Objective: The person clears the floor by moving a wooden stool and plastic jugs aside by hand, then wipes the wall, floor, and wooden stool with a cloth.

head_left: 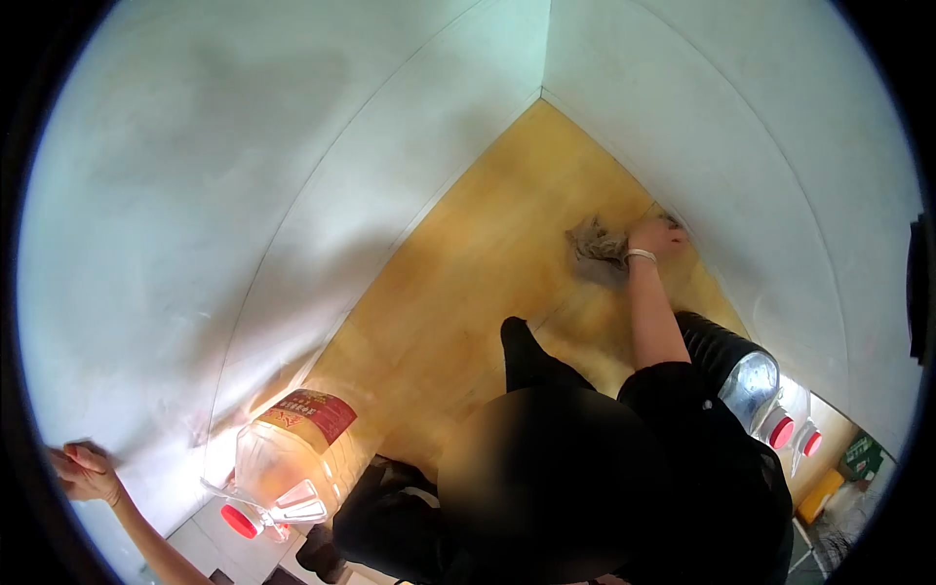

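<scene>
My right hand (659, 237), with a pale band at the wrist, is low over the yellowish wooden floor (458, 263), close to the right wall. Its fingers are closed on a crumpled grey-brown rag (597, 241), which bunches out beside the wrist; the fingertips are partly hidden and slightly blurred. At the far left, my left hand (86, 472) rests against the white wall (146, 292), fingers partly bent and apart, holding nothing. Near that arm is a large clear plastic oil jug (292, 458) with a red label and red cap.
White panels meet in a corner ahead. To the right of my right arm lie a dark ribbed jug (717, 346) and clear jugs with red caps (777, 429). Green and yellow packages (822, 494) are at lower right. My black-clothed body fills the lower middle.
</scene>
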A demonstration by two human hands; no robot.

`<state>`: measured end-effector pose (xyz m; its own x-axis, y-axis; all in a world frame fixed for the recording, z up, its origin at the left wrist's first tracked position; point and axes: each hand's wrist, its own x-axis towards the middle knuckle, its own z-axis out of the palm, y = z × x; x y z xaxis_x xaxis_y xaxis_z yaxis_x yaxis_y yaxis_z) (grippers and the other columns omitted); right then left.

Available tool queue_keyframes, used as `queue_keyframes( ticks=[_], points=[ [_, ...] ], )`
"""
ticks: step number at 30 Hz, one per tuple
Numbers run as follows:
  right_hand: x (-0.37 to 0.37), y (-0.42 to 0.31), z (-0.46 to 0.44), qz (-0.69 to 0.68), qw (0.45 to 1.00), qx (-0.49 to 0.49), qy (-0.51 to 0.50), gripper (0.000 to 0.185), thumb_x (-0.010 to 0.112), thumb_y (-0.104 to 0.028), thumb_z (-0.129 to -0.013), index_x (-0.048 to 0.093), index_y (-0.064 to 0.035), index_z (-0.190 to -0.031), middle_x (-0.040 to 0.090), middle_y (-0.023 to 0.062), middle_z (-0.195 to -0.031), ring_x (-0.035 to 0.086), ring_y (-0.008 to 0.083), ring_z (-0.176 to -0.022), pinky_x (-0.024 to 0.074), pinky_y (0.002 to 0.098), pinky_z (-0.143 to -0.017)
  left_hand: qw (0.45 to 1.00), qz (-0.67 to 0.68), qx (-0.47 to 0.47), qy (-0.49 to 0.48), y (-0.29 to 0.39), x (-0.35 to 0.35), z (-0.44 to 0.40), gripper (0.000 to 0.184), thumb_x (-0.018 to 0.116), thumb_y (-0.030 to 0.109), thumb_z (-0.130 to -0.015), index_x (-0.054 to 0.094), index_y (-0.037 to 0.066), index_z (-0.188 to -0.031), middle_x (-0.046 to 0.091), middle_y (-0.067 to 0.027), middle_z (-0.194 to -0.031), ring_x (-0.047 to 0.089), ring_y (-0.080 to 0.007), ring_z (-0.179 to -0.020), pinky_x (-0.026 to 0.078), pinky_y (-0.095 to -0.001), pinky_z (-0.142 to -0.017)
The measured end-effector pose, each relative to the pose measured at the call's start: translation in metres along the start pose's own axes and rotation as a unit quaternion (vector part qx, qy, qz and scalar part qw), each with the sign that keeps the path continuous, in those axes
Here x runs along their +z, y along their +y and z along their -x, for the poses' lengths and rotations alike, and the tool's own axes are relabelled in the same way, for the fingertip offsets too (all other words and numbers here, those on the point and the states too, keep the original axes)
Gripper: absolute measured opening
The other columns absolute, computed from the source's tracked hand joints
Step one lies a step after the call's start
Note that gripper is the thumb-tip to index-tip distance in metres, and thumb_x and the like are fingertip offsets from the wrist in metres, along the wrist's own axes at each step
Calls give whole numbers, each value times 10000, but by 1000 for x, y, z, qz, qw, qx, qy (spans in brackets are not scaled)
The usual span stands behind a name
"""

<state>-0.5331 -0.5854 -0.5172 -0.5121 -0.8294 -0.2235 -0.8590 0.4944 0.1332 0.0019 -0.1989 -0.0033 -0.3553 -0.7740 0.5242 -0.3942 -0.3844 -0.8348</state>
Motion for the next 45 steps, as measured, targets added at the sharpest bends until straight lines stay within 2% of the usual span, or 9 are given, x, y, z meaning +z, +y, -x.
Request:
queue_keyframes(
  ticks=[3,6,12,18,22,24,28,30,45],
  points=[
    [45,-4,-8,-308,930,-80,183,332,493,-138,-788,485,63,-1053,393,236,-1120,387,361,-975,330,426,-837,998,-38,-31,-27,-33,12,42,529,343,443,-889,435,41,-1221,546,-144,-1114,567,-268,-918,453,-327,-736],
    [96,-19,-34,-135,972,-103,162,308,488,-118,-784,491,62,-1034,402,218,-1098,394,351,-964,336,413,-827,976,-75,-135,-154,-53,16,68,490,384,407,-885,448,39,-1203,567,-145,-1078,578,-267,-899,462,-324,-732],
    [34,1,12,-173,878,-427,133,339,514,-76,-757,468,73,-1058,381,238,-1120,390,368,-980,331,420,-853,998,-53,34,4,-33,13,29,482,387,379,-893,420,31,-1226,540,-141,-1127,560,-277,-945,456,-325,-751],
    [44,40,-1,-155,951,-169,209,372,566,-103,-737,495,45,-1071,388,227,-1160,374,362,-1042,307,427,-912,999,-28,28,-4,-31,13,26,494,386,398,-891,413,41,-1232,529,-140,-1142,550,-286,-950,448,-342,-768],
    [42,16,-3,-130,961,-171,177,345,559,-92,-739,512,35,-1057,392,221,-1160,374,360,-1046,312,421,-908,999,-43,-20,-12,-20,8,26,484,376,414,-889,451,49,-1198,561,-130,-1084,571,-286,-884,462,-341,-718],
    [39,4,-4,-164,903,-384,105,336,555,-87,-743,522,31,-1056,398,200,-1171,372,357,-1054,323,415,-898,998,-41,-37,-9,-23,9,34,480,371,417,-890,461,53,-1189,571,-124,-1065,576,-285,-866,464,-341,-705],
    [58,18,-12,-221,888,-382,128,337,551,-95,-750,525,26,-1064,413,173,-1170,374,340,-1065,353,405,-871,997,-71,-4,-21,-42,13,36,486,365,407,-892,448,43,-1203,571,-142,-1056,574,-287,-868,459,-337,-719],
    [66,53,-2,-129,956,-199,171,329,538,-90,-758,522,26,-1066,413,168,-1168,388,338,-1026,368,419,-847,997,-77,16,-15,-48,17,49,488,364,401,-893,443,37,-1208,564,-149,-1068,567,-288,-889,453,-333,-737],
    [36,43,23,-43,930,-310,192,249,503,-31,-774,542,44,-1009,426,151,-1089,427,315,-921,423,391,-778,999,-32,-37,-20,-16,7,22,559,310,458,-892,392,42,-1257,464,-139,-1231,480,-302,-1067,370,-374,-889]
  ],
)
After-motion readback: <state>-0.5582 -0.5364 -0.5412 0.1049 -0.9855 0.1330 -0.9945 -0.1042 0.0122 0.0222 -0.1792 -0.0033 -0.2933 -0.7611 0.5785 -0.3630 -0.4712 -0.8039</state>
